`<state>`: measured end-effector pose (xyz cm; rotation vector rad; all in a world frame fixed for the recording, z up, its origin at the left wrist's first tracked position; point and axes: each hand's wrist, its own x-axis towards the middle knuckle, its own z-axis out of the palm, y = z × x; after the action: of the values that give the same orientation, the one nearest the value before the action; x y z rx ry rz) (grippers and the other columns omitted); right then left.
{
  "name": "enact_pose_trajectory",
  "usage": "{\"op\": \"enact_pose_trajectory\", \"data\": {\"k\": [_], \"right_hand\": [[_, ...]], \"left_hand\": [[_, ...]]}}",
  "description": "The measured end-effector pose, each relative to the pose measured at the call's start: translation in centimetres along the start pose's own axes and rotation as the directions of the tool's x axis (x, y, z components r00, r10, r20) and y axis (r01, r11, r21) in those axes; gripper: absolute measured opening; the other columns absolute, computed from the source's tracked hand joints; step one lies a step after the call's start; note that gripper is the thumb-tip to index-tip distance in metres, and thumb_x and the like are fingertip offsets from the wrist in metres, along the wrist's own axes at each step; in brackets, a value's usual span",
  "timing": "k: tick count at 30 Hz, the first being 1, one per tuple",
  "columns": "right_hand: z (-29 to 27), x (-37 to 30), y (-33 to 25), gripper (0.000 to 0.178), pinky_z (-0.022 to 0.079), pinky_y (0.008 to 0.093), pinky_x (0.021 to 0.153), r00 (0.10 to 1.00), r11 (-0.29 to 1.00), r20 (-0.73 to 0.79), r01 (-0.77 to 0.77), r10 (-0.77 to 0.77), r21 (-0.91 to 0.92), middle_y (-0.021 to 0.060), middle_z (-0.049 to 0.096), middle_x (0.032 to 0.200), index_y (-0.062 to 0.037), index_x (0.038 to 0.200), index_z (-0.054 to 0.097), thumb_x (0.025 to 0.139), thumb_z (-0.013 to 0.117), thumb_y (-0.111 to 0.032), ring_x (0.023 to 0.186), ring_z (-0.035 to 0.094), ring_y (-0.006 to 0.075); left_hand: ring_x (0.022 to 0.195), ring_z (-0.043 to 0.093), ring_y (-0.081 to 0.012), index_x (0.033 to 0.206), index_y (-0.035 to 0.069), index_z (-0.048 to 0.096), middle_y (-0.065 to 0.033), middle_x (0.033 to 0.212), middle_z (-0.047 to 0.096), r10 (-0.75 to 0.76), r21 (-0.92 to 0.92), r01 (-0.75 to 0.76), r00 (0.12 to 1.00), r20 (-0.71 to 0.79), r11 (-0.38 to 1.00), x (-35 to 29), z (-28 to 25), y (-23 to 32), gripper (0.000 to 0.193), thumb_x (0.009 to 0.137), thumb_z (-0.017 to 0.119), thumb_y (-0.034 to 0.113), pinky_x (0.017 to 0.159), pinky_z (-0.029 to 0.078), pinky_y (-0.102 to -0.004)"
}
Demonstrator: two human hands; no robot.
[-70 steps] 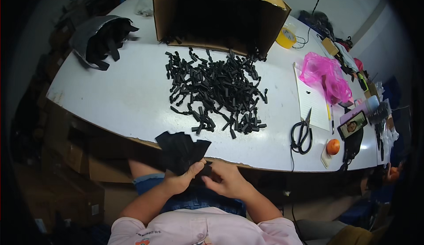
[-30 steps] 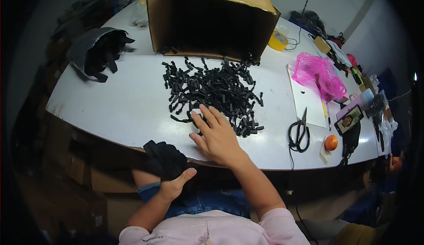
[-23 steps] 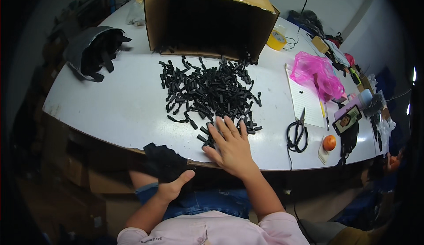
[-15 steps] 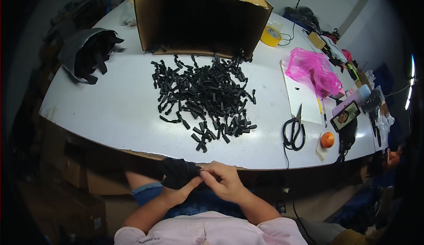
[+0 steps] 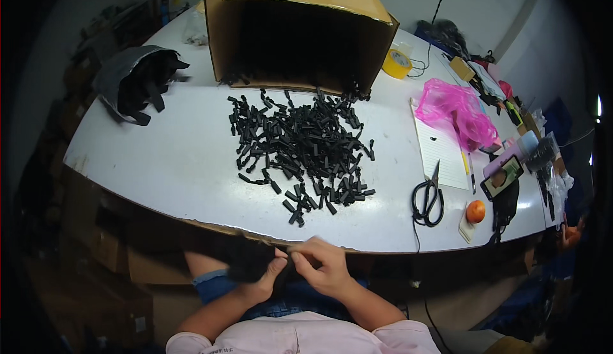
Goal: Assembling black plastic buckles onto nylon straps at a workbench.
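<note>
Apparently soft stuff: black bundle [image 5: 253, 263] gripped low in the frame

The left hand [image 5: 265, 280] grips the black bundle by its lower-right end, just left of bottom centre; the right hand [image 5: 324, 271] curls just beside it, and blur hides whether it pinches anything. The bundle looks light and limp, unlikely to break but apt to splay, so the gathered end seems the best hold. Its long axis seems to slant toward the upper left, loose end that way, though its outline is smeared.
</note>
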<state>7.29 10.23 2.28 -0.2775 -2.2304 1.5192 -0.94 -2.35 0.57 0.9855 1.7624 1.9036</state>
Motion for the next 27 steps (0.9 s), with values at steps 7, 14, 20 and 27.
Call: {"op": "enact_pose_trajectory", "data": {"k": [7,14,20,27], "right_hand": [[-0.4,2.0,0.8,0.029,0.041,0.0285,0.057,0.916,0.555,0.062,0.292,-0.396,-0.779,0.0073,0.052,0.087,-0.0090,0.092,0.058,0.063,0.062,-0.008,0.071,0.049,0.0219],[-1.3,2.6,1.7,0.019,0.042,0.0200,0.058,0.954,0.964,-0.263,0.074,-0.143,-0.254,0.0070,0.053,0.076,-0.0026,0.085,0.055,0.068,0.060,0.005,0.064,0.052,0.0117],[-1.0,1.2,0.9,0.015,0.042,0.0192,0.057,0.997,0.961,-0.028,-0.065,0.076,0.269,0.0037,0.053,0.076,-0.0008,0.085,0.055,0.071,0.061,0.002,0.064,0.051,0.0077],[-1.9,1.3,0.1,0.023,0.041,0.0205,0.052,0.977,0.972,0.070,0.208,-0.201,-0.110,0.0072,0.053,0.075,-0.0012,0.087,0.061,0.065,0.061,0.006,0.059,0.052,0.0119]], "left_hand": [[0.071,0.045,-0.0103,0.082,0.003,0.052,-0.0015,0.077,0.048,-0.258,-0.231,0.225,0.958,-0.123,0.946,0.3,-0.1,-0.2,0.013,0.078,0.055,0.014,0.066,0.037,-0.0214],[0.077,0.048,-0.0089,0.086,0.001,0.054,-0.0014,0.083,0.052,-0.331,-0.270,0.321,0.944,0.009,0.908,0.4,-0.1,-0.4,0.010,0.077,0.055,0.006,0.069,0.039,-0.0208],[0.075,0.049,-0.0088,0.086,0.002,0.054,-0.0018,0.081,0.052,-0.291,-0.230,0.285,0.957,0.007,0.931,0.7,0.6,-0.6,0.009,0.077,0.054,0.003,0.068,0.039,-0.0207],[0.076,0.050,-0.0097,0.088,0.001,0.053,-0.0031,0.082,0.053,-0.232,-0.150,0.248,0.966,0.116,0.957,0.7,0.4,-0.9,0.011,0.077,0.053,0.001,0.070,0.041,-0.0216]]}}
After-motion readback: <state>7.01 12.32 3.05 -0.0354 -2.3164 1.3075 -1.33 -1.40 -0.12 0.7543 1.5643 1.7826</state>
